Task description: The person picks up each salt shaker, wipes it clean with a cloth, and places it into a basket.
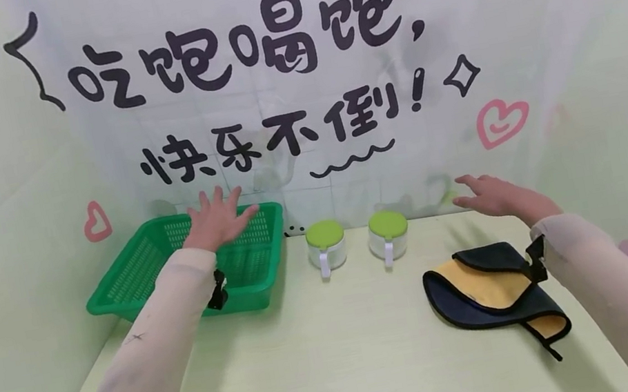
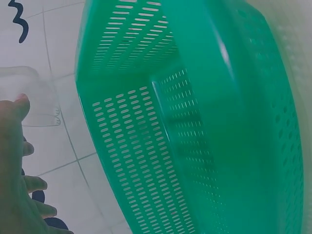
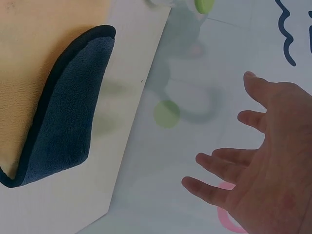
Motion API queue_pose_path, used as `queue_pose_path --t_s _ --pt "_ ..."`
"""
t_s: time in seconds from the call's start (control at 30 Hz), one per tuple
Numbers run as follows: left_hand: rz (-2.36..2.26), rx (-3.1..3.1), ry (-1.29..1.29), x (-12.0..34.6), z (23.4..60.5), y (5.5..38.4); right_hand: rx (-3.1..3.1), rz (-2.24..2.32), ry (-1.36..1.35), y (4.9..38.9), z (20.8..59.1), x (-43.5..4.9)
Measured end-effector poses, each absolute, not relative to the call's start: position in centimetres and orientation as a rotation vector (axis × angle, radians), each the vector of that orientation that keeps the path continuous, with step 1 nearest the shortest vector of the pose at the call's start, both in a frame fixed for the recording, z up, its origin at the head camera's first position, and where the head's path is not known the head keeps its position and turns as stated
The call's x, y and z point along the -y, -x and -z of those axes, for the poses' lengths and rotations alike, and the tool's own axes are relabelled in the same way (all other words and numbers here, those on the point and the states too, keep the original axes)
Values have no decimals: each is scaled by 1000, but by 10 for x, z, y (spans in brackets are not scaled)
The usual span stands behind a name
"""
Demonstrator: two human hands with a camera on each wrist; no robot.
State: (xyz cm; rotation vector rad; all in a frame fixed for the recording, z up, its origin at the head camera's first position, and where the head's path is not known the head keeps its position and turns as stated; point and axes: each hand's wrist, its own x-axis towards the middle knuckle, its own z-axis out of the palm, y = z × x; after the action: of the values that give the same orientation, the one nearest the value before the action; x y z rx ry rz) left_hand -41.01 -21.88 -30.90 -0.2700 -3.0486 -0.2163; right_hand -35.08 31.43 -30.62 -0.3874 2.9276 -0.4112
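My left hand is held over the green plastic basket, fingers spread and holding nothing. In the left wrist view the same hand shows at the left edge, beside the slotted basket wall. My right hand hovers with fingers apart above the back right of the table, holding nothing. Below it lies a folded cloth, dark blue on one side and yellow on the other, with a black border. The right wrist view shows the hand away from the cloth's folded corner.
Two clear jars with green lids, a left one and a right one, stand near the table's back edge, their white handles facing front. Behind the pale table hangs a printed backdrop with large dark writing.
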Motion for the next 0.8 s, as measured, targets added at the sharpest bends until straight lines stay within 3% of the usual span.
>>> queue_pose_path --t_s 0.8 --pt "236 3050 315 219 322 415 -2786 370 351 347 330 -307"
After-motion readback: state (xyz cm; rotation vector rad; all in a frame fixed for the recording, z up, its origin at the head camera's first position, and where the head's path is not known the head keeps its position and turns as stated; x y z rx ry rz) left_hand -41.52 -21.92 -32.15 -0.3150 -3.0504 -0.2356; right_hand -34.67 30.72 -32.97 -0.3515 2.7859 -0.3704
